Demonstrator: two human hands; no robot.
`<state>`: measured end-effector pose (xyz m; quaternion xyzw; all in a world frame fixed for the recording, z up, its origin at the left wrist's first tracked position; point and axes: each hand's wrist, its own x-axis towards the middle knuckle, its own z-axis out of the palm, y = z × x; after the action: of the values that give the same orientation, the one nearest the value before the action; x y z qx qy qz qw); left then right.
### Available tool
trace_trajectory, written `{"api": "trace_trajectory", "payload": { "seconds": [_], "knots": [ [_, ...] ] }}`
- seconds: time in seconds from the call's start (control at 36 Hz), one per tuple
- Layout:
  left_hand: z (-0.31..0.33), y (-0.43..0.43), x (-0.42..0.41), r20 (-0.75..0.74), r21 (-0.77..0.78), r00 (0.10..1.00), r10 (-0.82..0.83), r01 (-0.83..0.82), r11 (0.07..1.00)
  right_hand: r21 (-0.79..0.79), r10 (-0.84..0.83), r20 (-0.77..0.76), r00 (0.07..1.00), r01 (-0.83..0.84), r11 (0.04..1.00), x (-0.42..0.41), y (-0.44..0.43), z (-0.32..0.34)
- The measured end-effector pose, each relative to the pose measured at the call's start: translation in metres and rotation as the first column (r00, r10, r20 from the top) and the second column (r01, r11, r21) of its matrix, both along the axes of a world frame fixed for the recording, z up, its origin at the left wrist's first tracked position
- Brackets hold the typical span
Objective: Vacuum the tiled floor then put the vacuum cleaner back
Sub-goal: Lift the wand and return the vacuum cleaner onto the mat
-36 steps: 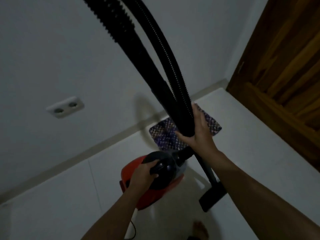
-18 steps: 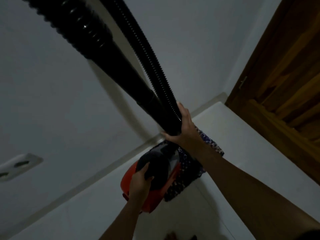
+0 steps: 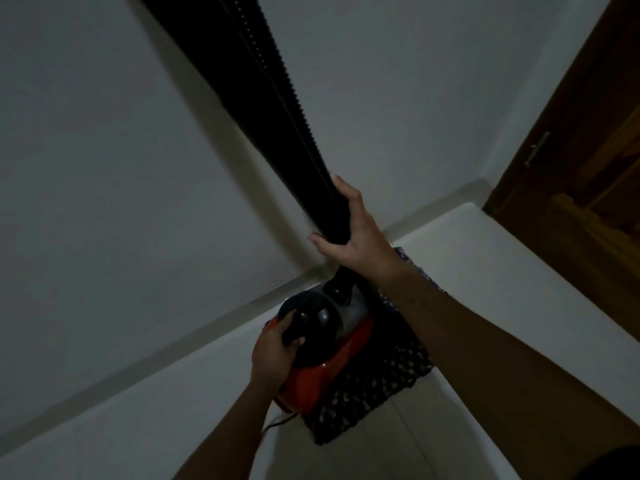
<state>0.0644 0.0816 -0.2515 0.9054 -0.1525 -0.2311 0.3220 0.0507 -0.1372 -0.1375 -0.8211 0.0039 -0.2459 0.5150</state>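
A red and black canister vacuum cleaner [image 3: 322, 372] hangs low over the white tiled floor [image 3: 512, 282], close to the wall. My left hand [image 3: 277, 351] grips its black top handle. My right hand [image 3: 349, 233] is closed around the black wand and ribbed hose [image 3: 277, 109], which run up and left out of the frame. The floor nozzle is out of sight.
A dark patterned mat [image 3: 377, 396] lies on the floor under and to the right of the vacuum. A grey wall [image 3: 121, 168] with a skirting strip [image 3: 173, 348] stands behind. A wooden door [image 3: 581, 161] closes the right side. A thin cord [image 3: 277, 422] trails below the vacuum.
The vacuum has moved toward the wall and over the mat, carried by both hands. The wall socket and the floor nozzle have left the view as the camera shifted.
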Motion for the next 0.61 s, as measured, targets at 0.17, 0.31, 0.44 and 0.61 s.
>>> {"api": "trace_trajectory", "payload": {
  "seconds": [0.17,0.31,0.44,0.61],
  "knots": [
    [-0.046,-0.017,0.015,0.085,0.002,0.996,-0.024,0.024,1.000,-0.054,-0.001,0.019,1.000,0.002,0.999,-0.006,-0.040,-0.066],
    [-0.073,-0.021,0.026,0.175,0.043,0.982,-0.065,0.059,0.997,-0.003,-0.036,0.069,0.997,0.036,0.999,-0.008,-0.045,-0.114],
    [-0.084,-0.031,0.036,0.202,0.054,0.976,-0.082,0.072,0.996,0.012,-0.058,0.097,0.994,0.057,0.998,0.000,-0.036,-0.131],
    [-0.092,-0.039,0.046,0.172,0.085,0.978,-0.118,0.105,0.991,0.052,-0.136,0.089,0.987,0.132,0.990,-0.002,-0.029,-0.132]
  ]
}}
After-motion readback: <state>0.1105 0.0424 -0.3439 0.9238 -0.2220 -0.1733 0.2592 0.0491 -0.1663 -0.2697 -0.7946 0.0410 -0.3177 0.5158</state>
